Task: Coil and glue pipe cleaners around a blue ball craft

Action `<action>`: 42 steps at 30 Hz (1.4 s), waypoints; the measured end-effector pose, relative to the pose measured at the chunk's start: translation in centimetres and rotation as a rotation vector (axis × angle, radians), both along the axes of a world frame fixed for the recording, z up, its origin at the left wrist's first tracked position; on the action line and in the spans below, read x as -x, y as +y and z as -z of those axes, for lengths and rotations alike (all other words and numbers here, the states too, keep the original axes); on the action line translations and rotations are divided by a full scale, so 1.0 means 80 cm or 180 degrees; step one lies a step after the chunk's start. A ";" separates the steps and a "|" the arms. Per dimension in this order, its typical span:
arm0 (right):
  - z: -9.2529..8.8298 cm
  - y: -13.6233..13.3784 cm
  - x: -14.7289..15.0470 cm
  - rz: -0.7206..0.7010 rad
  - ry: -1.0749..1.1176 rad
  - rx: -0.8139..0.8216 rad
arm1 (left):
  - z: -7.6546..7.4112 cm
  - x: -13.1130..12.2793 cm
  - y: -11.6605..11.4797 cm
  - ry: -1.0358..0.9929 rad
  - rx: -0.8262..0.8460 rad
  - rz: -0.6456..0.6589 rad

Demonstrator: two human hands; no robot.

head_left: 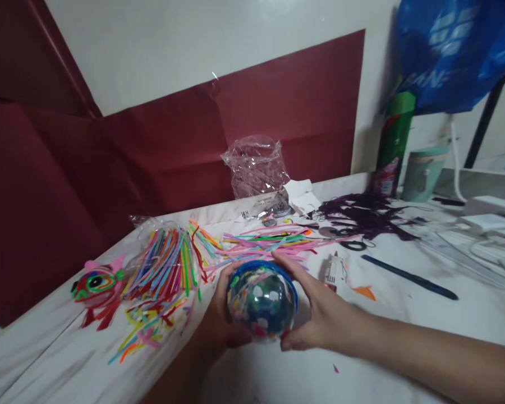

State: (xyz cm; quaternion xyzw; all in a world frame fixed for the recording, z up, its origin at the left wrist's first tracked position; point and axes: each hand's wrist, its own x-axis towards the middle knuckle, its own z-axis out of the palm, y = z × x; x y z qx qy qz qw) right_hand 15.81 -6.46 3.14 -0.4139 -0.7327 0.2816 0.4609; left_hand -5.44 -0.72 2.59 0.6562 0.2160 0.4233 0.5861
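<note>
Between both hands is a round, clear plastic ball (pixel 261 306) with a blue rim, and small bits of many colours show in it. My left hand (pixel 224 311) is wrapped round its left side. The right side is gripped by my right hand (pixel 309 308), thumb low and fingers along the blue rim. Whether the ball touches the table cannot be made out. Beyond it lie loose pipe cleaners (pixel 269 244), mostly pink. A white glue gun (pixel 335 270) is just past my right hand.
To the left are a pink fish-like figure (pixel 99 283), a bag of coloured pipe cleaners (pixel 162 261) and short cut pieces (pixel 149 325). Scissors (pixel 356 244), a dark blue flat tool (pixel 410 276), purple strands (pixel 362 213), a green can (pixel 393 143), a cup (pixel 424 175) and cables (pixel 471 252) lie or stand right.
</note>
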 end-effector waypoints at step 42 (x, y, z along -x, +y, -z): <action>0.016 0.017 -0.013 0.0481 -0.1224 -0.1490 | 0.035 -0.011 0.030 -0.0051 -0.0613 -0.0513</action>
